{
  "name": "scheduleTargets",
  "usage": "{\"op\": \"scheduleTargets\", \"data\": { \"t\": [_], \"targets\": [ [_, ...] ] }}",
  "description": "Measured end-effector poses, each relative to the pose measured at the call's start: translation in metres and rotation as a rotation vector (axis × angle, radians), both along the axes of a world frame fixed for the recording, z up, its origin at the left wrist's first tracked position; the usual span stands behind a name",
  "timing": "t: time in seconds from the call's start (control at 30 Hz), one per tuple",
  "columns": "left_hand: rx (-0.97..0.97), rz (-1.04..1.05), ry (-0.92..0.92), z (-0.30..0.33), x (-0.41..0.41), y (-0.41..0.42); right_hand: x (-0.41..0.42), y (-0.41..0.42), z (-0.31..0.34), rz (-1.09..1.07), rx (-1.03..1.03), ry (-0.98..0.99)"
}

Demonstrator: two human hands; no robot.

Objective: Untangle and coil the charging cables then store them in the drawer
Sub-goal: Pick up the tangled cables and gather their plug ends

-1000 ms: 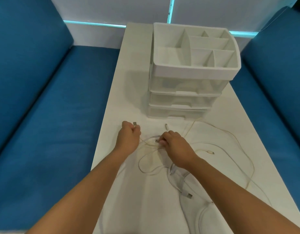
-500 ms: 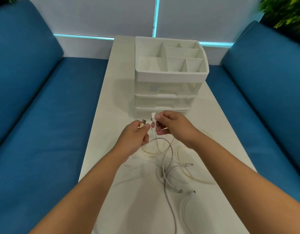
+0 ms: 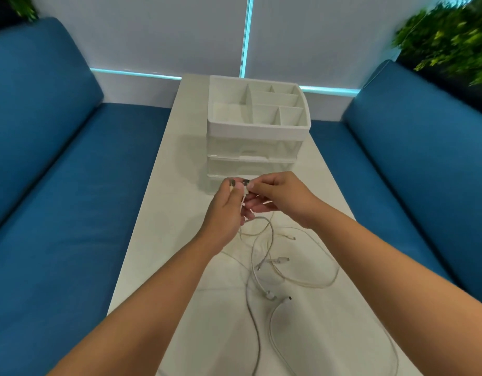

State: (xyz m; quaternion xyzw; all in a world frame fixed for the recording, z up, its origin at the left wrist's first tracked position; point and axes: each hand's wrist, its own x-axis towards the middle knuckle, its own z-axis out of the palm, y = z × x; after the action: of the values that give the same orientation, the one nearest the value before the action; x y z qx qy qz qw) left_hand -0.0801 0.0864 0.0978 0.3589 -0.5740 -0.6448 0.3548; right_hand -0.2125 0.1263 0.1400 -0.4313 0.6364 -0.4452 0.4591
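Centrally, my left hand [image 3: 225, 213] and my right hand [image 3: 280, 198] meet just above the white table [image 3: 164, 213], in front of the lowest drawer of the drawer organiser [image 3: 254, 147]. My left fingers are curled, with thumb and forefinger pinching a metal-tipped plug [image 3: 231, 183] that points toward the upper left of the frame. My right thumb and forefinger pinch a second plug [image 3: 245, 183] just beside the first, the remaining right fingers curled beneath; whether the two plugs touch cannot be told. From both hands the charging cables [image 3: 261, 256] hang down and spread in tangled white loops across the table in the lower centre of the frame, several loose connectors lying among them. The organiser stands at upper centre, its open top tray divided into compartments and its translucent drawers closed. Blue sofa cushions [image 3: 58, 213] flank the table at left and right; blurred green foliage [image 3: 451, 36] fills the upper right corner.
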Motion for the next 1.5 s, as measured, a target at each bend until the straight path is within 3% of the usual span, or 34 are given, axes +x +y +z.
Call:
{"op": "scheduleTargets", "data": {
  "t": [0.13, 0.3, 0.4, 0.47, 0.57, 0.67, 0.87, 0.97, 1.07, 1.23, 1.37, 1.5],
  "targets": [
    [-0.089, -0.019, -0.122, -0.006, 0.002, 0.0, -0.003, 0.008, -0.001, -0.003, -0.043, 0.137],
    [-0.03, -0.013, -0.238, -0.023, 0.01, -0.002, -0.01, 0.02, -0.019, -0.092, -0.049, 0.158],
    [0.032, 0.007, -0.248, -0.033, 0.018, -0.001, -0.023, 0.04, -0.053, -0.185, 0.019, 0.311],
    [0.077, 0.019, -0.222, -0.036, 0.023, 0.001, -0.032, 0.055, -0.087, -0.208, 0.171, 0.456],
    [0.075, 0.011, -0.213, -0.039, 0.028, 0.004, -0.037, 0.073, -0.131, -0.098, 0.408, 0.608],
    [0.096, 0.011, -0.174, -0.04, 0.031, 0.005, -0.033, 0.076, -0.146, 0.014, 0.371, 0.757],
    [0.112, 0.029, -0.117, -0.034, 0.036, 0.005, -0.04, 0.069, -0.138, 0.164, 0.403, 0.872],
    [0.077, 0.031, -0.122, -0.032, 0.038, 0.004, -0.045, 0.071, -0.125, 0.142, 0.341, 0.774],
    [0.032, 0.046, -0.129, -0.035, 0.038, 0.006, -0.044, 0.069, -0.102, 0.017, 0.252, 0.45],
    [0.003, 0.054, -0.145, -0.038, 0.035, 0.01, -0.026, 0.067, -0.091, 0.145, 0.212, 0.486],
    [0.034, 0.065, -0.126, -0.04, 0.039, 0.013, -0.008, 0.063, -0.083, 0.119, 0.114, 0.448],
    [0.109, 0.053, -0.083, -0.04, 0.045, 0.012, 0.0, 0.051, -0.057, -0.007, -0.068, 0.225]
  ]
}}
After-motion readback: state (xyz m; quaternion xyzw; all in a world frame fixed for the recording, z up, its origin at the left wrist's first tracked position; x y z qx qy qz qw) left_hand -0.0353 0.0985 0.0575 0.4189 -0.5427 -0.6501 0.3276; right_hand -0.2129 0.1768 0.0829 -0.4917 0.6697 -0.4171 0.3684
